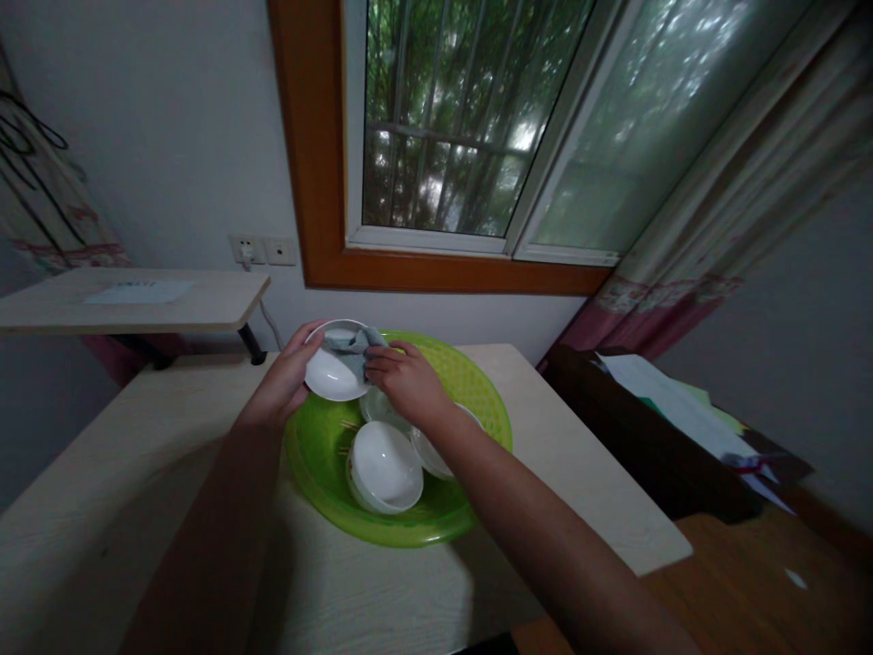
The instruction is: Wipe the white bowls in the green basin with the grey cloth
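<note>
My left hand grips the left rim of a white plate, which is tilted so that its inner face shows. In my right hand is a grey-blue cloth, pressed against the plate's inner right side. Both are above a green plastic basin. Inside the basin a white bowl sits at the front, apparently stacked on another. A glass bowl lies behind it, and another white dish is partly hidden by my right forearm. Chopstick ends show left of the bowls.
The basin stands on a pale wooden table. A raised shelf with a paper sheet is at the left. Behind are a wall socket and a window with an orange-brown frame. Papers lie on dark furniture at the right.
</note>
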`<state>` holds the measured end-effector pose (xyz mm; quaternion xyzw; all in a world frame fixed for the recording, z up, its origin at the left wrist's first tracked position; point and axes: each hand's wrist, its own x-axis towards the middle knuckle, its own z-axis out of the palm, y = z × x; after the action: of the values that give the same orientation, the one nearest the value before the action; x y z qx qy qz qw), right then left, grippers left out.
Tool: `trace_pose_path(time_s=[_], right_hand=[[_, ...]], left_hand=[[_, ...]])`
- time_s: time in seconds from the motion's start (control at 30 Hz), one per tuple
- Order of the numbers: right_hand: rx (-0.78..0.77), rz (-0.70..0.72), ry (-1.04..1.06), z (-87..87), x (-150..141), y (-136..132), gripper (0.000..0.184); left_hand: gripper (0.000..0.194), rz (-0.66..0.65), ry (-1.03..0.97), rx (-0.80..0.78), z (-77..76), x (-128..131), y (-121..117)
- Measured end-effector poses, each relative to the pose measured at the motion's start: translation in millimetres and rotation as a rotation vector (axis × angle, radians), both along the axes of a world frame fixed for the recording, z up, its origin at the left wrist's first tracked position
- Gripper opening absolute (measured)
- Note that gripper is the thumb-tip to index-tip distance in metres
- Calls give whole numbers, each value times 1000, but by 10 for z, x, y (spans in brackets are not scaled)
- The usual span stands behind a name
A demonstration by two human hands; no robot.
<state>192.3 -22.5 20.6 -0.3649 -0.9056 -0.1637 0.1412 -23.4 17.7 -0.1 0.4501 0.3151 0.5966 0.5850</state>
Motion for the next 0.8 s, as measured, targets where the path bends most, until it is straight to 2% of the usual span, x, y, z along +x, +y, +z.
trace_pose_path(time_s=[0.23, 0.37, 0.43, 0.63, 0.8], right_hand=[[-88, -45, 48, -96, -96, -33, 19], [-223, 49, 141, -161, -159, -67, 45], [-298, 122, 196, -176, -185, -80, 51], [-502, 296, 332, -170, -242, -121, 62], [-499, 324, 351, -171, -255, -125, 58]], left_hand=[[48, 44, 15, 44, -53, 18, 47], [48, 74, 36, 52, -43, 26, 36], [49, 76, 39, 63, -41, 29, 32], [49, 81, 55, 84, -54, 37, 32], [50, 115, 56, 80, -52, 29, 43]])
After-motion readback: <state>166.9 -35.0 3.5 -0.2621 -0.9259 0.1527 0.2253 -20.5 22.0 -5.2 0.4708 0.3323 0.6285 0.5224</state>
